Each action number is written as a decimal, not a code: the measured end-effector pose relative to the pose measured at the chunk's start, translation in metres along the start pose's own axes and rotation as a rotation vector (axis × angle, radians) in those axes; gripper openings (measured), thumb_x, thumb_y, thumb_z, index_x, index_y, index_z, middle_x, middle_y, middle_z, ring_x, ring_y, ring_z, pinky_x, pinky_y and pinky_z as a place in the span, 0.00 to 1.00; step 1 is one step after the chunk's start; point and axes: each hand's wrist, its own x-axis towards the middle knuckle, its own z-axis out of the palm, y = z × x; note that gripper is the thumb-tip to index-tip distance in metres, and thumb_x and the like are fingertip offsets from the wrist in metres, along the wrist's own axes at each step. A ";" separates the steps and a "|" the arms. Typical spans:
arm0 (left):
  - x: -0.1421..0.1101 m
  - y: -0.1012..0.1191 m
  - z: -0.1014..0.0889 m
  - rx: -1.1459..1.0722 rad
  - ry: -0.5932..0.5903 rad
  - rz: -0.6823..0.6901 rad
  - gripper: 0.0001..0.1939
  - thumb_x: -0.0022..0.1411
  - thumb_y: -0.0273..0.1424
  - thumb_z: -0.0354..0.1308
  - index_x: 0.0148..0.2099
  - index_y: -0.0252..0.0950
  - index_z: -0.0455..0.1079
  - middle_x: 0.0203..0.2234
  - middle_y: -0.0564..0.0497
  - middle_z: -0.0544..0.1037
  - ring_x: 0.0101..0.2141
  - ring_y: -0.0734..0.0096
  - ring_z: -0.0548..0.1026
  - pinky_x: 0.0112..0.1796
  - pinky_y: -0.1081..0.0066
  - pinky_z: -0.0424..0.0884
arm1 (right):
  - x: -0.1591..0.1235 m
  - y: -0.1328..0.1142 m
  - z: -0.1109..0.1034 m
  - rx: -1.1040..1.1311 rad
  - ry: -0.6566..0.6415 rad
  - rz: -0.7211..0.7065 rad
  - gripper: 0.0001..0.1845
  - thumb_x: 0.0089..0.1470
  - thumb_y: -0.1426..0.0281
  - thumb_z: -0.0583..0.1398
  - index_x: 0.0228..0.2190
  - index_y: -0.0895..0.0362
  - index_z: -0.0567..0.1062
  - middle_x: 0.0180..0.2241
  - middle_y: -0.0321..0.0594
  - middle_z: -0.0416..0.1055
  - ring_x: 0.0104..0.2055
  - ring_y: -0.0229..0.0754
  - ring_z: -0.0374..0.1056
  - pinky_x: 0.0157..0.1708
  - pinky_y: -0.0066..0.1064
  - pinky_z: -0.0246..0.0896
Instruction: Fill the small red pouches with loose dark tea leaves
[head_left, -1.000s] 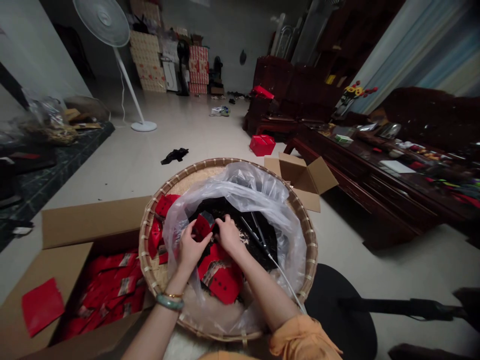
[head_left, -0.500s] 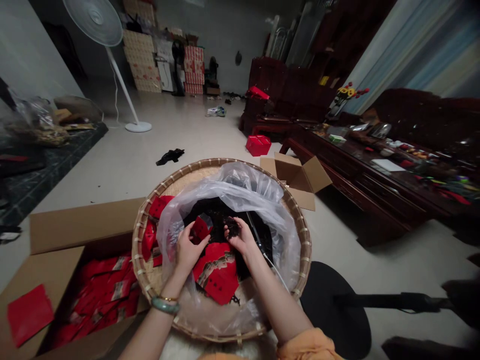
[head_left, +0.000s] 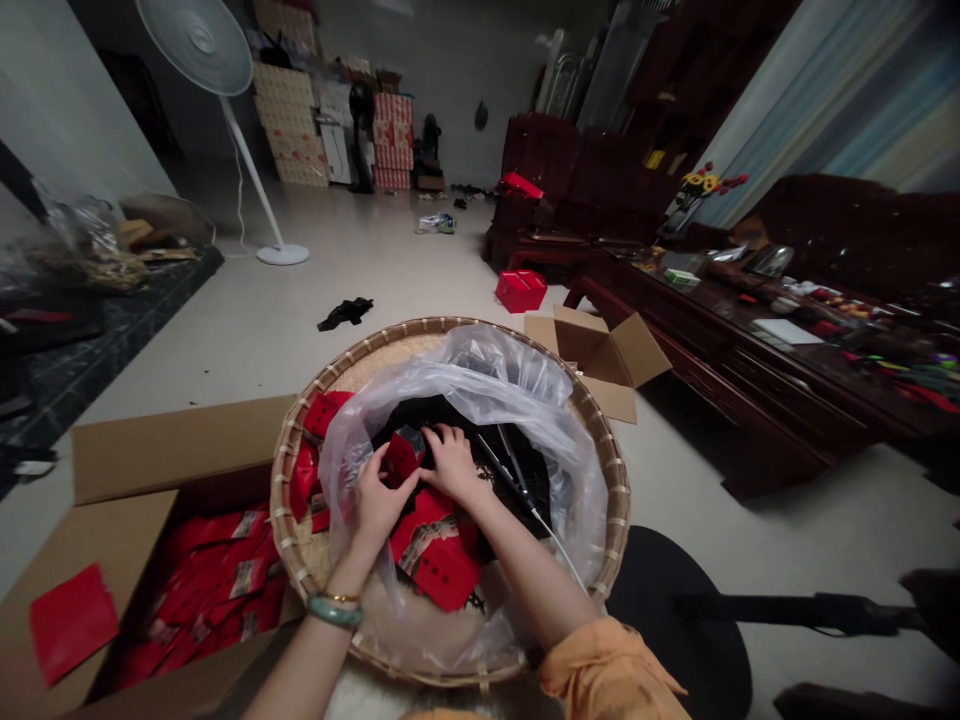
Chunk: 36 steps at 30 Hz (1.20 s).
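My left hand grips a small red packet with a clear upper part, holding its mouth up. Over that mouth bends my right hand, fingers curled down against it; what lies under them is hidden. Below both hands, several flat red packets with a printed landscape band rest in the basket. Dark loose dried material fills the clear plastic bag that lines the round woven basket. Right of my right hand lies a dark stick-like tool with a white cord.
At the left, an open carton holds many red packets, with one red packet on its flap. An empty-looking carton stands beyond the basket. A black stand base sits right of it. A dark wooden table runs along the right.
My right hand has moved left from over the dark material to the mouth of the red packet. The dark clump it held is now out of sight. The left hand keeps its hold.
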 end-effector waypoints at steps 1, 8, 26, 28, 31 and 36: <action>0.000 0.000 0.000 -0.004 -0.001 -0.003 0.30 0.46 0.39 0.63 0.52 0.34 0.65 0.43 0.42 0.72 0.38 0.61 0.73 0.38 0.61 0.73 | 0.000 -0.002 0.001 -0.111 -0.047 -0.045 0.36 0.37 0.65 0.68 0.50 0.52 0.68 0.53 0.50 0.60 0.52 0.57 0.54 0.49 0.49 0.54; -0.002 0.001 -0.002 0.013 -0.009 -0.049 0.31 0.45 0.39 0.64 0.52 0.35 0.64 0.43 0.42 0.71 0.32 0.65 0.73 0.36 0.61 0.73 | -0.004 0.010 0.003 -0.001 -0.041 -0.097 0.14 0.47 0.73 0.63 0.38 0.52 0.76 0.41 0.45 0.68 0.46 0.48 0.60 0.43 0.38 0.60; -0.005 0.001 0.000 0.095 -0.079 0.026 0.30 0.46 0.40 0.63 0.52 0.36 0.64 0.41 0.44 0.71 0.34 0.63 0.73 0.38 0.60 0.72 | -0.015 0.008 -0.031 1.982 -0.009 0.690 0.16 0.53 0.59 0.52 0.33 0.57 0.72 0.30 0.43 0.75 0.38 0.45 0.70 0.37 0.40 0.67; -0.004 0.001 -0.001 0.133 -0.095 0.058 0.29 0.46 0.39 0.63 0.51 0.36 0.65 0.40 0.44 0.72 0.37 0.60 0.73 0.39 0.60 0.72 | -0.015 0.003 -0.032 1.909 0.027 0.671 0.16 0.54 0.61 0.50 0.33 0.57 0.72 0.30 0.43 0.75 0.38 0.45 0.71 0.41 0.42 0.66; -0.004 0.003 -0.003 0.180 -0.117 0.130 0.27 0.46 0.34 0.62 0.50 0.37 0.66 0.40 0.44 0.73 0.42 0.56 0.71 0.41 0.59 0.70 | -0.016 -0.004 -0.036 1.790 0.088 0.612 0.17 0.54 0.61 0.49 0.32 0.56 0.73 0.30 0.43 0.75 0.40 0.46 0.71 0.44 0.45 0.64; -0.004 0.009 -0.004 0.213 -0.152 0.197 0.25 0.45 0.28 0.61 0.49 0.38 0.67 0.40 0.46 0.75 0.43 0.56 0.70 0.44 0.58 0.68 | -0.016 -0.019 -0.049 1.653 0.201 0.516 0.19 0.53 0.56 0.50 0.30 0.56 0.73 0.32 0.44 0.76 0.41 0.47 0.71 0.44 0.43 0.65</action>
